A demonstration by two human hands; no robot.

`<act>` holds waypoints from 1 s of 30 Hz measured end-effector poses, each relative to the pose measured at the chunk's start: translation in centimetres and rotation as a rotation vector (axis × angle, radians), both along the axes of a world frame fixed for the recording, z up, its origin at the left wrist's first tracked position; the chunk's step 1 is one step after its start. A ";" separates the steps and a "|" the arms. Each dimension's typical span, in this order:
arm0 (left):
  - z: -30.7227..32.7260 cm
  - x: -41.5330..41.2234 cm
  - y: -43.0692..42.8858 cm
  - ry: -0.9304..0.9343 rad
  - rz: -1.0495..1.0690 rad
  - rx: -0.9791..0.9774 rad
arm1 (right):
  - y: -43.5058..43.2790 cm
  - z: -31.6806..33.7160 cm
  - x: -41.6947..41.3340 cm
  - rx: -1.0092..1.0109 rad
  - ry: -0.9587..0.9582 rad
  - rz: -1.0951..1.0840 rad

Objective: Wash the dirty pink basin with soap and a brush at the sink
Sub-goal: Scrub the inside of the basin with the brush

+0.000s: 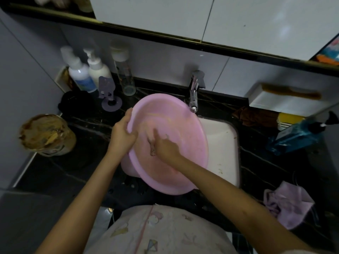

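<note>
The pink basin (179,136) stands tilted over the white sink (223,143), its inside facing me, with yellowish smears near its upper part. My left hand (122,132) grips the basin's left rim, thumb inside. My right hand (167,146) is inside the basin, pressed against its bottom, fingers closed on a small brownish brush (151,146) with the index finger stretched out. The brush is blurred and mostly hidden by the hand. The chrome faucet (194,92) stands just behind the basin's upper right rim; no water shows.
White pump bottles (82,74), a clear bottle (124,74) and a purple holder (108,92) stand back left. A dirty tin (45,134) sits far left. On the right are a blue pump bottle (293,136), a brown cloth (256,116), a white box (284,103) and a pink cloth (286,204).
</note>
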State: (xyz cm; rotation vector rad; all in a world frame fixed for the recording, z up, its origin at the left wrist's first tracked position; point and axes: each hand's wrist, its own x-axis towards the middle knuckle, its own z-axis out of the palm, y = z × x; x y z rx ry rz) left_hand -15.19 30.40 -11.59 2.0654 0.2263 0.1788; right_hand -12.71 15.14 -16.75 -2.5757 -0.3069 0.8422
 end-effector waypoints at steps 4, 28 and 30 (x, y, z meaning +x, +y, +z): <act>-0.1 0.0 0.3 0.034 -0.007 0.001 | -2.2 -1.4 -0.3 0.091 -0.019 0.053; 0.8 0.5 1.0 0.024 -0.095 -0.014 | -3.0 -1.0 2.3 -0.098 -0.413 0.644; 0.8 0.5 1.2 0.033 -0.089 0.005 | -2.7 -0.4 4.6 -0.205 -0.427 0.518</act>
